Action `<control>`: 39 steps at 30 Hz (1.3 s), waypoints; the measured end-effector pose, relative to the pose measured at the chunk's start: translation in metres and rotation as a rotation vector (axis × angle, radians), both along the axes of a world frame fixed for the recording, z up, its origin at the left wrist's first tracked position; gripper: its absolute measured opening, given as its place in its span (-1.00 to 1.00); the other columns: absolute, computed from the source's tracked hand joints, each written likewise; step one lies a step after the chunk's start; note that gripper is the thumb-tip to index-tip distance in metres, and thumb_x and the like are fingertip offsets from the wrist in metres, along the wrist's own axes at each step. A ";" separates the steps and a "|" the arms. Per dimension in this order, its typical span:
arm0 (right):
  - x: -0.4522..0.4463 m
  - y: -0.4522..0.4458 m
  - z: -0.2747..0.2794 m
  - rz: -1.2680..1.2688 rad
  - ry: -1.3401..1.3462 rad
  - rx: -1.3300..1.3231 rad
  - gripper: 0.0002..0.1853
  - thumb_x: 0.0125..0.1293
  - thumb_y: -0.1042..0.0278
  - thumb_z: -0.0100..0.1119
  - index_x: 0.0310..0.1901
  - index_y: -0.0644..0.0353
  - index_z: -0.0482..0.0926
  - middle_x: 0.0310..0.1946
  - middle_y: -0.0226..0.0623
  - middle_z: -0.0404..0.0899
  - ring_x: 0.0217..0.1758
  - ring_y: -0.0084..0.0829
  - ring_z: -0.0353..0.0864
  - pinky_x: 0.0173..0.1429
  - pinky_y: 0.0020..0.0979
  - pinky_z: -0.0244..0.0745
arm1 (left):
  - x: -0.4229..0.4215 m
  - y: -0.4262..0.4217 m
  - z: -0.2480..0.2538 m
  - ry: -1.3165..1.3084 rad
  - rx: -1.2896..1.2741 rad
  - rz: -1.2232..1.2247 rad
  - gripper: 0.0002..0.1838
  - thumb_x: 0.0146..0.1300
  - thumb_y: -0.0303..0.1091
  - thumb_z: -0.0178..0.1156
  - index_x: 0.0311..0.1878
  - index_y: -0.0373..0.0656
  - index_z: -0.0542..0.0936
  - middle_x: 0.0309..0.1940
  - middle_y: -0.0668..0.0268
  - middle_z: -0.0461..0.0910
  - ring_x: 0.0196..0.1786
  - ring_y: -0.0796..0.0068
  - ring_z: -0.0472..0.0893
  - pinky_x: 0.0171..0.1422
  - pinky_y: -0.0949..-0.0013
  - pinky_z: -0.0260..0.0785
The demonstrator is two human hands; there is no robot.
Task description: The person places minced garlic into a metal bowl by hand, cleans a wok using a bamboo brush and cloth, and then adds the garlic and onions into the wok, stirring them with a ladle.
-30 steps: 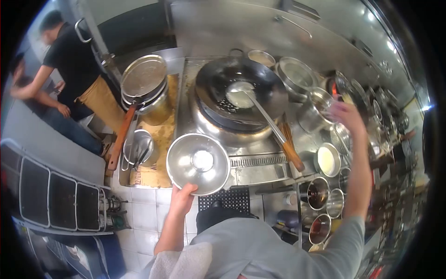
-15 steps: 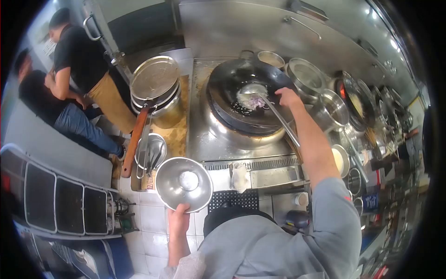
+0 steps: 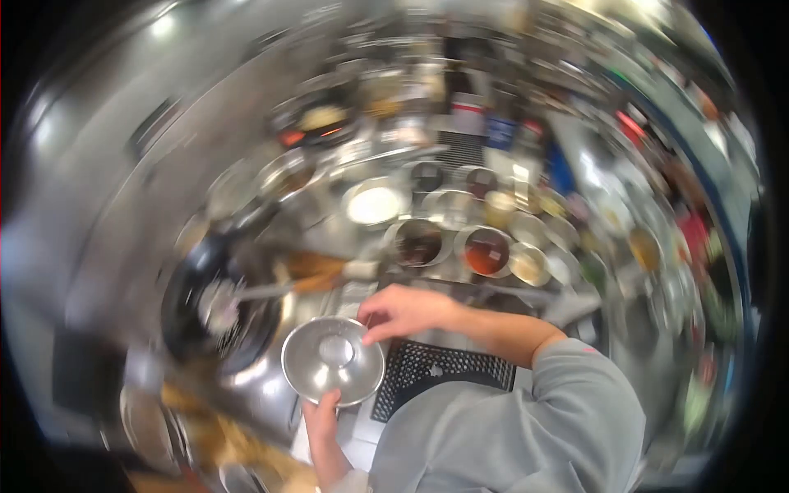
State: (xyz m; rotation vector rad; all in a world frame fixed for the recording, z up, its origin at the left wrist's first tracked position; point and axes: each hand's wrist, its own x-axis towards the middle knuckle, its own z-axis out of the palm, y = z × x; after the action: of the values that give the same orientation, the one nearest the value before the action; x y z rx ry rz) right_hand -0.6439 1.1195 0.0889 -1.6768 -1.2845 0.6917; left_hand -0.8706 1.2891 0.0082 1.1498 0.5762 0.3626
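Observation:
My left hand (image 3: 323, 417) grips the near rim of a metal bowl (image 3: 306, 367), its thumb over the edge. The bowl's inside shows bare metal. Beside the far right rim, my right hand (image 3: 400, 312) has its fingers bent toward the bowl; whether anything is between them is hidden. On the left stands the black wok (image 3: 187, 322), with pale and purplish food (image 3: 220, 308) in it. A ladle (image 3: 265, 291) rests in the wok, its wooden handle pointing right.
Beyond my hands are pots of dark sauce (image 3: 418, 243), red sauce (image 3: 486, 251) and a white liquid (image 3: 374, 205). A second wok (image 3: 323, 119) with an orange glow beside it stands farther back. A perforated black mat (image 3: 436, 367) lies on the floor.
The view has swung to the right and is blurred. My right hand has moved from over the wok back to the bowl's rim. Purplish food came into the wok. My left hand still holds the bowl.

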 end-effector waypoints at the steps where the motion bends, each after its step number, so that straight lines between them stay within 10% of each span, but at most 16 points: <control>1: -0.005 -0.027 -0.024 -0.113 0.080 0.118 -0.58 0.17 0.04 0.34 -0.22 0.29 0.56 -0.39 -0.20 0.63 -0.32 -0.39 0.61 -0.19 -0.35 0.51 | 0.015 -0.007 -0.009 0.060 0.037 -0.079 -0.33 0.03 -0.62 0.15 0.29 -0.28 0.27 0.11 0.15 0.44 0.11 0.31 0.49 0.17 0.31 0.37; 11: -0.155 -0.368 -0.124 -1.318 0.220 0.118 -0.77 0.12 0.24 0.25 -0.44 0.22 0.49 -0.61 -0.44 0.47 -0.56 -0.60 0.47 -0.43 -0.47 0.41 | 0.069 -0.224 -0.009 -0.047 0.326 -1.202 -0.23 0.34 -0.40 0.07 0.48 -0.22 -0.12 0.38 0.04 0.09 0.02 0.28 0.59 -0.04 0.35 0.51; 15: -0.265 -0.471 -0.175 -1.877 0.436 0.320 -0.82 0.19 0.27 0.23 -0.33 0.21 0.58 -0.49 -0.42 0.55 -0.44 -0.56 0.54 -0.34 -0.47 0.48 | 0.055 -0.263 -0.035 -0.014 0.569 -1.672 -0.37 0.30 -0.43 0.19 0.38 -0.32 0.18 -0.02 0.17 0.55 -0.07 0.56 0.55 -0.02 0.46 0.44; 19: -0.330 -0.507 -0.205 -2.372 0.587 0.700 -0.76 0.27 0.19 0.20 -0.22 0.21 0.59 -0.36 -0.34 0.59 -0.29 -0.49 0.63 -0.24 -0.46 0.54 | 0.043 -0.280 -0.027 -0.114 0.936 -1.810 -0.41 0.23 -0.24 0.28 0.25 -0.32 0.37 -0.10 0.07 0.58 -0.11 0.33 0.59 -0.01 0.35 0.45; 22: -0.318 -0.492 -0.199 -2.120 0.740 0.882 -0.67 0.34 0.13 0.16 -0.05 0.22 0.54 -0.23 -0.29 0.61 -0.19 -0.45 0.64 -0.19 -0.47 0.52 | 0.049 -0.274 -0.021 -0.191 1.093 -1.741 -0.41 0.21 -0.18 0.26 0.23 -0.31 0.40 -0.01 -0.01 0.53 -0.07 0.15 0.59 0.04 0.27 0.44; 30: -0.177 -0.339 -0.198 -1.028 0.740 0.028 -0.62 0.35 0.24 0.15 0.12 0.26 0.48 -0.17 -0.25 0.63 -0.21 -0.47 0.64 -0.20 -0.46 0.55 | 0.039 -0.219 -0.025 -0.119 1.130 -1.462 -0.44 0.26 -0.17 0.14 0.22 -0.36 0.37 0.08 -0.07 0.47 0.15 0.01 0.46 0.25 0.16 0.31; 39: -0.052 -0.160 -0.215 -0.475 0.516 -0.351 -0.60 0.30 0.33 0.22 0.13 0.29 0.48 -0.17 -0.24 0.60 -0.21 -0.45 0.63 -0.22 -0.44 0.58 | 0.011 -0.065 -0.050 0.106 1.069 -0.955 -0.43 0.25 -0.14 0.12 0.23 -0.32 0.38 0.08 -0.02 0.49 0.17 0.03 0.46 0.28 0.17 0.29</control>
State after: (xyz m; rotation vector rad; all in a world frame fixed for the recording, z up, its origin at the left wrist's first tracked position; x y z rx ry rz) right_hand -0.6961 0.9599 -0.1258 -1.8237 -0.3967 1.0052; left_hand -0.8591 1.2240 -0.0417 2.3136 -0.1936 -0.2843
